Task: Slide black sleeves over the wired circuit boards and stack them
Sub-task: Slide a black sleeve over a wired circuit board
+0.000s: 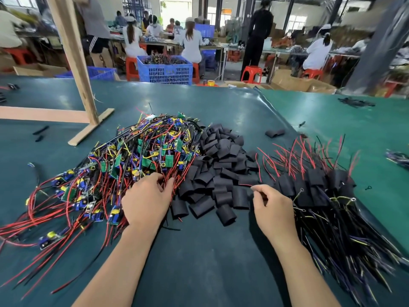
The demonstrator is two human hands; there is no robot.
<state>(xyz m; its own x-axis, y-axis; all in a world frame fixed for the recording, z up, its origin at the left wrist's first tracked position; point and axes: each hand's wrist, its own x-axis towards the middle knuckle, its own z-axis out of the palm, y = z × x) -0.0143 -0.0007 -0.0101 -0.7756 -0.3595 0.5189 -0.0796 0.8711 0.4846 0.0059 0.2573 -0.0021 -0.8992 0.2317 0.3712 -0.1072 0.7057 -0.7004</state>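
Note:
A big heap of bare wired circuit boards (137,160), green with red, black and yellow leads, covers the table's left half. Loose black sleeves (221,173) are piled in the middle. On the right lies the stack of sleeved boards (321,187), wires fanning out. My left hand (147,200) reaches into the near edge of the bare-board heap, its fingers curled round a bunch of red and black wires. My right hand (273,209) is at the gap between sleeve pile and sleeved stack, thumb and forefinger pinching a thin red wire by its end.
The table has a dark green mat (210,262). A wooden post on a flat base (86,103) stands at the back left. A stray sleeve (274,132) lies behind the piles. Blue crates (166,70) and seated workers are beyond the table's far edge.

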